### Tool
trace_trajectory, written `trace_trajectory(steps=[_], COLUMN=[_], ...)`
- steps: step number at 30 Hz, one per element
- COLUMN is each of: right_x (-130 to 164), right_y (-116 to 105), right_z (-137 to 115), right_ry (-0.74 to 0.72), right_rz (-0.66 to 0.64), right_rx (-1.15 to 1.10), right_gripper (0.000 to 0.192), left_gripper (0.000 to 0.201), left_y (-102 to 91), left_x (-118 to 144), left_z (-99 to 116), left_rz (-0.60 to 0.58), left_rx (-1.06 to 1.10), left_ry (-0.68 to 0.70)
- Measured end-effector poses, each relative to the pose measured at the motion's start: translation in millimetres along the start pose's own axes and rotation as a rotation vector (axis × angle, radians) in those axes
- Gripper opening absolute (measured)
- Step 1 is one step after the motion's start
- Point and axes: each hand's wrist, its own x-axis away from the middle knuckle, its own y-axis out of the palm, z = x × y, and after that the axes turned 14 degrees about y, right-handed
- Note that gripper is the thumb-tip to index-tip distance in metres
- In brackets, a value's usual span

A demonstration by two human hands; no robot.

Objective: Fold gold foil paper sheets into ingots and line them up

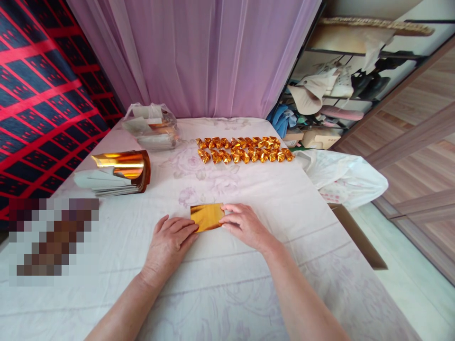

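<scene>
A small rectangle of shiny gold foil paper point(208, 216) lies flat on the cloth-covered table in front of me. My left hand point(173, 237) grips its lower left corner, fingertips close together at the edge. At the opposite side, my right hand point(248, 225) holds the right edge between thumb and fingers. Farther back, two rows of folded gold foil pieces point(245, 155) stand side by side. To the left sits a curled stack of gold foil sheets point(122, 173) with their pale backs showing.
A clear plastic bag point(152, 125) with more foil sheets stands at the back left. A blurred patch point(53, 241) covers something at the left. White plastic bags point(344, 177) hang beside the table's right edge point(341, 222). Shelves point(337, 99) with shoes and a cap rise behind them.
</scene>
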Motion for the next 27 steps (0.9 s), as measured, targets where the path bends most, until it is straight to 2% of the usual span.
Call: trace_trajectory(steps=[12,19,24,27], right_x=[-1.6,-1.7,-0.3,-0.2], right_y=[-1.4,-4.9,-4.4,-1.8], right_z=[-0.8,-5.8,-3.7,-1.4], right_ry=[-0.012,0.017,0.024,0.034], right_rz=[0.023,0.016,-0.01,0.005], right_rx=[-0.002,0.0,-0.01,-0.002], right_gripper=[0.016,0.017,0.005,0.011], left_gripper=[0.02,0.022,0.022,0.023], left_y=[-0.3,-1.8,-1.8,-1.5], left_x=[0.6,-4.1,-7.9,-8.1], left_z=[1.8,2.4,0.1,-0.6], left_rz=[0.019,0.041,0.033,0.044], left_rx=[-0.006,-0.003,0.056,0.067], left_ry=[-0.003,-0.062,-0.088,-0.103])
